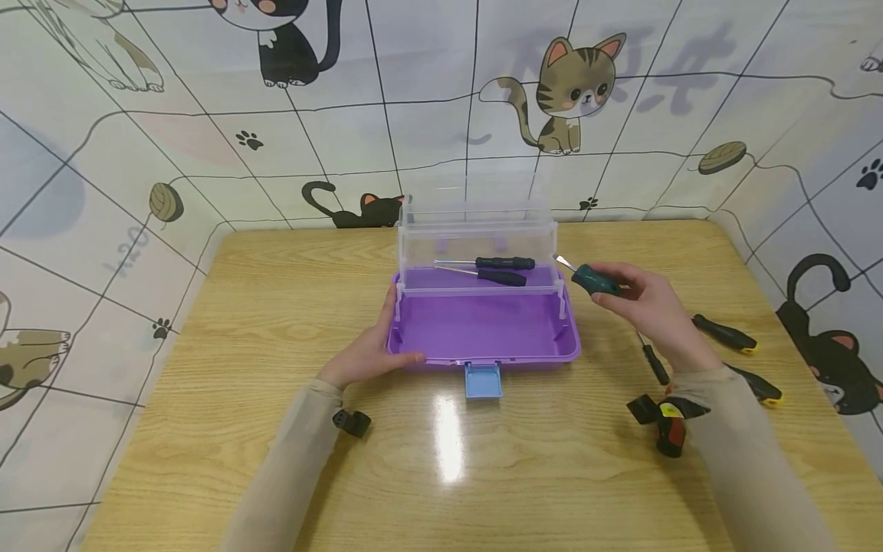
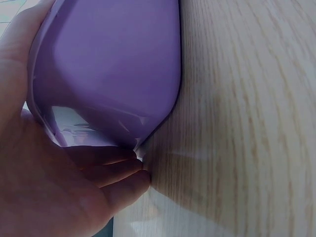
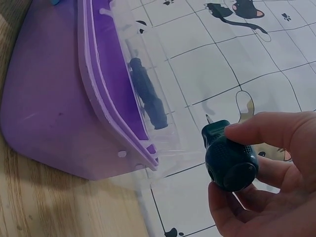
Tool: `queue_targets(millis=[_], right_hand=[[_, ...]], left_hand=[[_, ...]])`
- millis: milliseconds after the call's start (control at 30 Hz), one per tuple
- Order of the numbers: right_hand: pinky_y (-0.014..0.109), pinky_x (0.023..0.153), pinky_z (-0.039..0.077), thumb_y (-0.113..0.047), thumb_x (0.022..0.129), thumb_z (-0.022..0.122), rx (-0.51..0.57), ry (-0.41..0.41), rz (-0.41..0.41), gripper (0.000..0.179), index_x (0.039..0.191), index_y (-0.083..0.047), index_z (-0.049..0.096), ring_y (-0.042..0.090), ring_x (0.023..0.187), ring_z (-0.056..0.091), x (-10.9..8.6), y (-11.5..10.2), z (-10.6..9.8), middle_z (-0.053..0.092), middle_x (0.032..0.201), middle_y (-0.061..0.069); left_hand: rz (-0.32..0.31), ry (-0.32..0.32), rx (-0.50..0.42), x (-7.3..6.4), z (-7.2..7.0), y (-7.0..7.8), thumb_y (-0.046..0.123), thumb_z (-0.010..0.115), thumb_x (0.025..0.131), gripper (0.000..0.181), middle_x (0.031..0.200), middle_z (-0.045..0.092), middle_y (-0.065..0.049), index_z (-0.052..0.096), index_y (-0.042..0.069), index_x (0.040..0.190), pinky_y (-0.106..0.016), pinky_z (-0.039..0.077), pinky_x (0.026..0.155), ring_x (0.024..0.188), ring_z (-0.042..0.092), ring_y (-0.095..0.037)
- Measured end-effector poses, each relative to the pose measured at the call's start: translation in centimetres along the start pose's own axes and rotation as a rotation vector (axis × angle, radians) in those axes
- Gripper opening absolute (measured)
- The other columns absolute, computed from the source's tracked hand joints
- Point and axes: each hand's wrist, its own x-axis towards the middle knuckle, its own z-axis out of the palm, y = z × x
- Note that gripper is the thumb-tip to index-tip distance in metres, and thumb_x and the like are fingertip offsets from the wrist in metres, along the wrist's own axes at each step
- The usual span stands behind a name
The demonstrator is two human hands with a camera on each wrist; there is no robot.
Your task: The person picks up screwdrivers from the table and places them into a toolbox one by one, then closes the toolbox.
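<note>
A purple toolbox (image 1: 483,326) stands on the table with its clear lid (image 1: 476,199) up. Two black screwdrivers (image 1: 506,263) lie in its raised clear tray (image 1: 414,280). My left hand (image 1: 366,349) grips the box's left end, thumb along the front and fingers around the side; in the left wrist view, the fingers of that hand (image 2: 54,182) lie against the purple wall. Just right of the tray, my right hand (image 1: 641,307) pinches a short dark green screwdriver (image 1: 596,280) by its handle, its metal tip pointing up and left.
On the right of the table (image 1: 276,307) lie a small black screwdriver (image 1: 655,364), two black-handled tools with yellow ends (image 1: 724,334) and a red-and-black tool (image 1: 671,438), partly covered by my right wrist. A blue latch (image 1: 483,381) hangs at the box's front. Cat-print cloth (image 1: 441,130) stands behind.
</note>
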Motion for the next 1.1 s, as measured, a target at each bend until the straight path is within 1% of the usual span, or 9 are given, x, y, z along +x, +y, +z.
queue_targets(millis=[233,467,700,933,1100], right_hand=[[0.015,0.079,0.049,-0.011,0.094,0.063,0.037,-0.006,-0.021,0.049,0.139,0.001,0.048,0.008,0.097,0.058,0.2,-0.4,0.3,0.05,0.131,0.019],[0.016,0.079,0.05,-0.011,0.094,0.064,0.044,-0.022,-0.019,0.048,0.138,0.001,0.05,0.011,0.099,0.057,0.6,-1.0,0.6,0.051,0.132,0.021],[0.019,0.08,0.05,-0.015,0.095,0.063,0.055,-0.052,-0.014,0.047,0.139,-0.001,0.051,0.01,0.099,0.058,1.1,-1.5,1.1,0.052,0.131,0.019],[0.02,0.08,0.052,-0.008,0.095,0.062,0.071,-0.067,-0.058,0.045,0.136,0.002,0.051,0.008,0.096,0.06,1.7,-1.6,1.7,0.053,0.128,0.022],[0.02,0.08,0.051,-0.01,0.094,0.063,0.05,-0.069,-0.034,0.045,0.137,0.001,0.051,0.011,0.097,0.06,2.1,-2.1,1.8,0.053,0.13,0.021]], left_hand=[[0.005,0.0,0.003,0.1,0.0,-0.2,0.035,0.08,0.079,0.124,0.158,0.005,-0.017,-0.021,0.029,0.151,-0.054,0.026,0.109,0.135,0.03,-0.043],[0.014,0.002,0.003,0.0,0.0,-0.3,0.033,0.08,0.08,0.124,0.159,0.005,-0.018,-0.021,0.03,0.151,-0.054,0.026,0.109,0.135,0.031,-0.043],[0.033,0.005,-0.017,0.0,0.0,-0.2,0.03,0.081,0.079,0.125,0.159,0.003,-0.015,-0.022,0.032,0.151,-0.053,0.025,0.109,0.135,0.031,-0.042],[0.025,-0.003,-0.006,0.0,0.0,-0.2,0.03,0.08,0.08,0.124,0.157,0.009,-0.021,-0.022,0.029,0.151,-0.051,0.026,0.109,0.134,0.033,-0.041],[0.025,-0.002,-0.016,0.0,0.0,-0.2,0.028,0.08,0.08,0.124,0.157,0.01,-0.021,-0.022,0.032,0.15,-0.051,0.027,0.109,0.134,0.034,-0.041]])
